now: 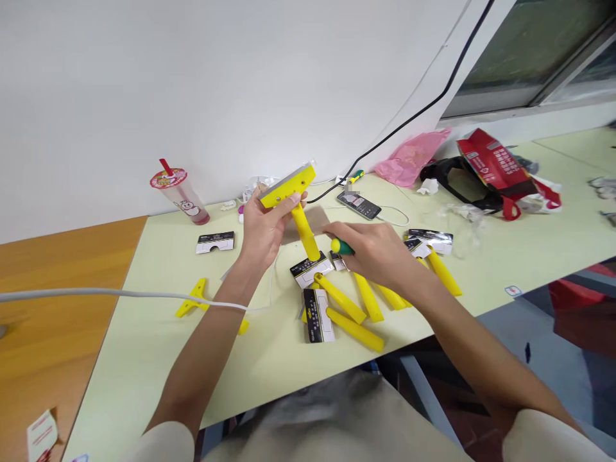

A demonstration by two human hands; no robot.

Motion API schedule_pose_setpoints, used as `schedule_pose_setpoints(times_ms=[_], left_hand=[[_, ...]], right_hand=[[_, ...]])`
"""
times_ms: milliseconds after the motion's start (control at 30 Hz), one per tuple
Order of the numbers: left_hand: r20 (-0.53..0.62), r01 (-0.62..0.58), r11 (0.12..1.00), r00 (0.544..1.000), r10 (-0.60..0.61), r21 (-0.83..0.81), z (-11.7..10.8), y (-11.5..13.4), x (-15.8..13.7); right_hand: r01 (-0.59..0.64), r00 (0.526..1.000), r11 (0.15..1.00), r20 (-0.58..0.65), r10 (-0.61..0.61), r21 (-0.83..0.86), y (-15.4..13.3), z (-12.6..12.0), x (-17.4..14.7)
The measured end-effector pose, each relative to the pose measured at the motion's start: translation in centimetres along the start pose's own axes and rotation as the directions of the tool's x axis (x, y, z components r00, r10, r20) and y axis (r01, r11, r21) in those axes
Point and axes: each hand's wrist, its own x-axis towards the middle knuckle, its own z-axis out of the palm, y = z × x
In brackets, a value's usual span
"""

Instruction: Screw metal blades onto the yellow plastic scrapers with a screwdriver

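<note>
A pale green bench (260, 375) is set against a white wall (231, 96), and is met at the left by an orange-brown wooden surface (58, 282). A window (505, 61) is seen at the far right. Along the far side are placed a cup (183, 197) with a red straw, a phone (360, 205), a pink bag (411, 157) and a red bag (491, 163). A black cable (404, 125) is strung across the wall.

Above the middle of the bench, a yellow scraper (289, 187) is held by the left hand (264, 231), its fingers clamped on the head, with the handle pointed down and nearward. A green-handled tool (342, 247) is gripped in the closed fingers of the right hand (373, 250); its working end is hidden — what type it is cannot be told. Below, yellow handles (355, 330) are strewn among black-and-white cards (318, 316), some of them covered by the right hand and forearm. A second yellow scraper (195, 298) is partly hidden by the left forearm. A white cable (120, 292) is cut off at the left edge, and the brownish patch between the hands is blurred — hard to make out.
</note>
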Motion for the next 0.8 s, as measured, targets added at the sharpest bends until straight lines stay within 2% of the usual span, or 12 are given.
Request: schedule_pose_setpoints(times_ms=[233,400,500,600,700,800], left_hand=[[-0.005,0.019,0.991,1.0,-0.019,0.134,-1.6,1.5,0.5],[0.143,0.06,0.941,0.983,-0.114,0.333,-2.2,3.3,0.4],[0.226,0.012,0.889,0.965,-0.13,0.459,-2.8,4.3,0.5],[0.278,-0.006,0.856,0.947,-0.161,0.517,-3.5,5.1,0.6],[0.306,0.005,0.861,0.934,-0.186,0.508,-3.8,5.3,0.8],[0.269,0.018,0.875,0.948,-0.168,0.484,-3.8,4.6,0.9]], right_hand=[[0.021,0.997,0.999,-0.078,-0.023,-0.027,0.1,-2.2,3.3],[0.021,0.995,1.0,-0.098,-0.02,0.012,-0.8,-2.3,4.1],[0.016,0.997,1.0,-0.069,-0.015,0.015,-1.1,-2.1,4.2],[0.025,0.997,0.997,-0.069,-0.02,0.069,-1.3,-1.4,4.1],[0.035,0.989,0.985,-0.147,-0.01,0.168,-1.3,-0.2,4.1],[0.044,0.969,0.948,-0.246,0.037,0.314,-1.5,1.2,4.3]])
